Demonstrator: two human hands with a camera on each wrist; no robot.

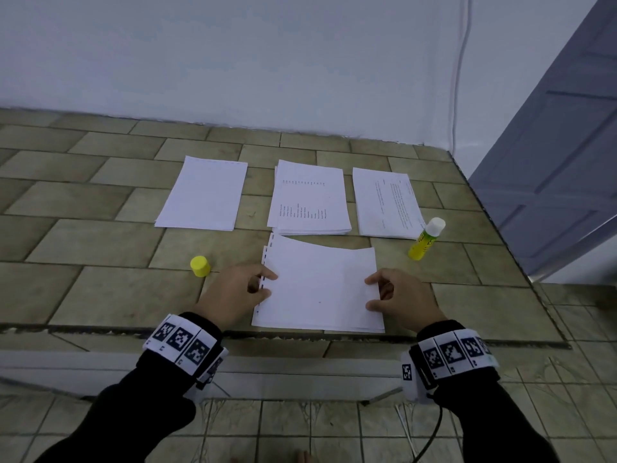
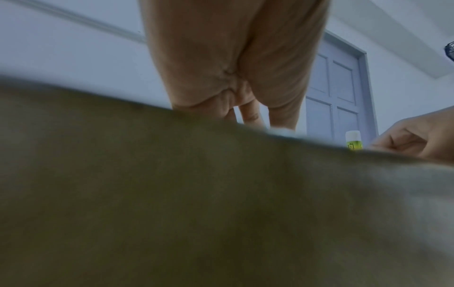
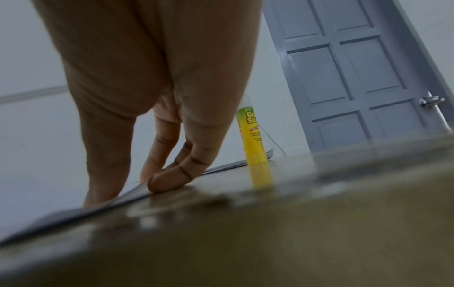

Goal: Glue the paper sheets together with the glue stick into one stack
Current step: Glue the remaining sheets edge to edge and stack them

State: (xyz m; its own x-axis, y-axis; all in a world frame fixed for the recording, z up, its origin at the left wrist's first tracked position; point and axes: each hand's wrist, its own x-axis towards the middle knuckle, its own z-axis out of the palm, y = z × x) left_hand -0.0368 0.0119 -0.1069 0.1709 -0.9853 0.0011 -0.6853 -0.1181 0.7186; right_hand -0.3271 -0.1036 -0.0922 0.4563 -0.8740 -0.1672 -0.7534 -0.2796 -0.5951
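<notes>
Now left hand (image 1: 233, 292) and right hand (image 1: 397, 297) pinch the near stack (image 1: 319, 295); uncapped glue stick (image 1: 426, 239) stands nearer right hand.

This looks like a room in a home, not an office or workshop. The papers (image 1: 203, 193) and glue stick (image 1: 426, 239) lie on a raised ledge (image 1: 83, 202) faced with beige-olive tiles laid in a brick pattern, and patterned floor tiles (image 1: 283, 426) run below its dark front edge. Behind it stands a plain white wall (image 1: 233, 55) with a thin white cable (image 1: 460, 71) running down it, and at the right is a grey-blue panelled door (image 3: 349, 73) with a metal knob (image 3: 431, 101).
</notes>
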